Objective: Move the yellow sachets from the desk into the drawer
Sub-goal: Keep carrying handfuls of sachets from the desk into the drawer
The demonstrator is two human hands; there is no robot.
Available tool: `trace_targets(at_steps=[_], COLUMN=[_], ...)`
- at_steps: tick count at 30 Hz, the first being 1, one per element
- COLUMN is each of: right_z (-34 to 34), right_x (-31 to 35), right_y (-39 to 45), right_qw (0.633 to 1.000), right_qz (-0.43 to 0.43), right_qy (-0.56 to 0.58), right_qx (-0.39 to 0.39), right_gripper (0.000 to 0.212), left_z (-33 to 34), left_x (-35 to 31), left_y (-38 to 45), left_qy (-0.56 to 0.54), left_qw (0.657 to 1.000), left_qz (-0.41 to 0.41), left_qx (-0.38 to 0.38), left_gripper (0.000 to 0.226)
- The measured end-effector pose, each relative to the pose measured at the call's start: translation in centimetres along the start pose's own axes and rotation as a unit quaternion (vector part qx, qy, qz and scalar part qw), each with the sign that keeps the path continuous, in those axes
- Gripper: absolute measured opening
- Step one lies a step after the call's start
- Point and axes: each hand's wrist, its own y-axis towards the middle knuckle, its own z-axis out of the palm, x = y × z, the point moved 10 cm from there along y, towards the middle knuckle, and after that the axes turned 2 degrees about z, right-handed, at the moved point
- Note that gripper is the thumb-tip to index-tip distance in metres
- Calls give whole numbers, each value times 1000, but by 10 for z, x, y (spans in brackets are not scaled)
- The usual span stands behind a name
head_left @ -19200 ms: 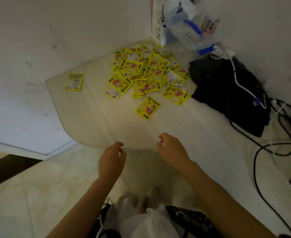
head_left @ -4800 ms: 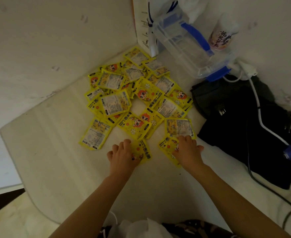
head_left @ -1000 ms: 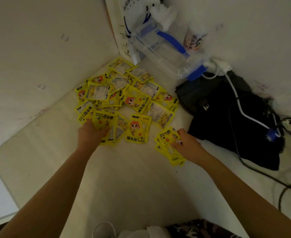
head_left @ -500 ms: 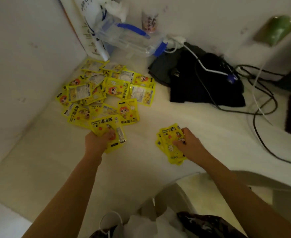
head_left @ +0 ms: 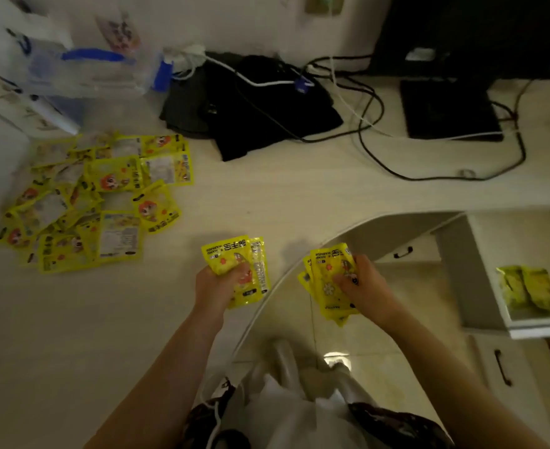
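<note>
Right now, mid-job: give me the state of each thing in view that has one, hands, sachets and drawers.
left hand: grips a bunch of sachets above the desk
right hand: grips a second bunch past the desk edge
sachet pile: lying loose on the desk
open drawer: pulled out, yellow sachets already inside
lower drawer: closed

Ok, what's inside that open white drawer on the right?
The open white drawer holds a few yellow sachets lying against its pale bottom. They are blurred, so their count is unclear. The frame edge cuts off the drawer's right part, so anything there is unseen.
</note>
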Motion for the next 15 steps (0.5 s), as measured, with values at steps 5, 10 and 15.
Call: trace_targets(at_steps=[5, 10, 15], right_z=[-41, -85, -132], right_x=[-64, -138, -223], right_y=[-30, -70, -118], right_qw=[996, 986, 972], right_qz=[45, 84, 126], right_qy=[62, 104, 160], right_qx=[-46, -96, -120], right_gripper=[18, 11, 28], left_z=[80, 155, 221], left_x=[7, 33, 68], left_y=[-42, -95, -156], left_qy=[60, 139, 163], left_qw=[993, 974, 962], left_qz=[27, 23, 6], left_qx=[98, 178, 220], left_gripper=[13, 12, 14])
